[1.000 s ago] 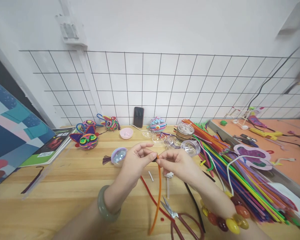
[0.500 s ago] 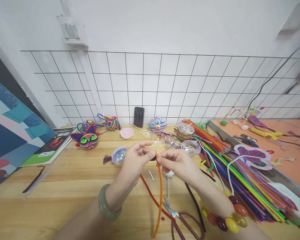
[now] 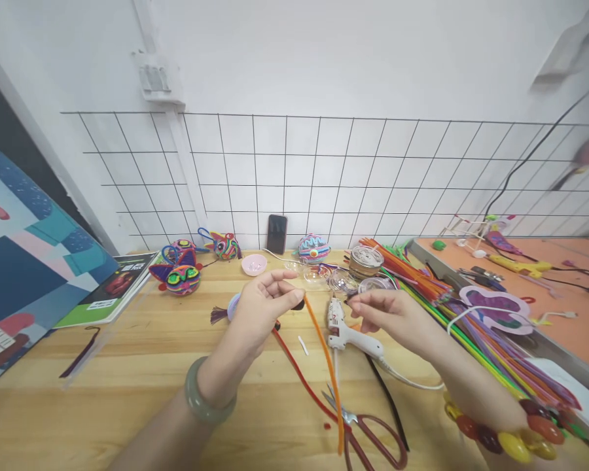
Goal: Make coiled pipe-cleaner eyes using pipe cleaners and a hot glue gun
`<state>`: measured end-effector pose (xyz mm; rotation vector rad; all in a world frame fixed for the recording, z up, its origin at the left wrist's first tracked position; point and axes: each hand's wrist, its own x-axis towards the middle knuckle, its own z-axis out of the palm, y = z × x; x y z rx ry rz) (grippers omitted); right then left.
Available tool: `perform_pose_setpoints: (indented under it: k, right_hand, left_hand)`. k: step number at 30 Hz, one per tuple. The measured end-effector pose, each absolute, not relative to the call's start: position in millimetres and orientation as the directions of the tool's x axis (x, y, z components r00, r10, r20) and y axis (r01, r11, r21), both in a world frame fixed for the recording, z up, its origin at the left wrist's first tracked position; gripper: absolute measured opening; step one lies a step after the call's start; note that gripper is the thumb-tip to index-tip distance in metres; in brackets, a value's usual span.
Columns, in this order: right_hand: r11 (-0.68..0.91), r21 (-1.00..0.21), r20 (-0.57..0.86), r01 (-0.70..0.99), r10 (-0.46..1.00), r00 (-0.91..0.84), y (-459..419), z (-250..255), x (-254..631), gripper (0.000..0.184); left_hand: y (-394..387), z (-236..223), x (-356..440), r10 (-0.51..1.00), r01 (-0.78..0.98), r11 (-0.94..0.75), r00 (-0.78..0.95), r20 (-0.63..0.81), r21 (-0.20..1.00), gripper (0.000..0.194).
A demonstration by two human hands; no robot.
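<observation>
While the left hand [image 3: 262, 307] pinches the long, fuzzy orange strip [image 3: 326, 347] near its upper end, the right hand [image 3: 390, 317] is apart from it, fingertips together; whether they grip anything is unclear. The strip hangs over the middle of the desk [image 3: 142, 392], its lower end toward the near edge, by the red-handled metal scissors [image 3: 348, 417], and could snag there if pulled. The white glue gun [image 3: 356, 340], if hot, could burn fingers brushing its nozzle.
</observation>
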<state>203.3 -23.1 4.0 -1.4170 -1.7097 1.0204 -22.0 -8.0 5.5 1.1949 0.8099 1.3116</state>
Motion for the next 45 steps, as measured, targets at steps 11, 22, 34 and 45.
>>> perform_pose_setpoints:
  k: [11,22,34,45]
  right_hand:
    - [0.224,-0.452,0.195,0.864,0.969,-0.149,-38,-61,217,0.020]
    - [0.331,-0.442,0.392,0.834,0.907,-0.153,-38,-79,217,0.019]
    - [0.289,-0.394,-0.113,0.873,0.927,-0.357,-80,-59,201,0.016]
    - [0.557,-0.031,0.031,0.830,0.831,-0.556,-102,-115,184,0.021]
  left_hand:
    - [-7,6,-22,0.983,-0.348,-0.059,0.141,0.114,0.936,0.029]
    - [2,0,-22,0.993,-0.449,-0.007,0.099,0.057,0.893,0.030]
    - [7,-5,-19,0.998,-0.452,-0.006,0.059,0.037,0.892,0.033]
    - [12,-22,-14,0.998,-0.496,0.064,0.037,-0.052,0.866,0.032]
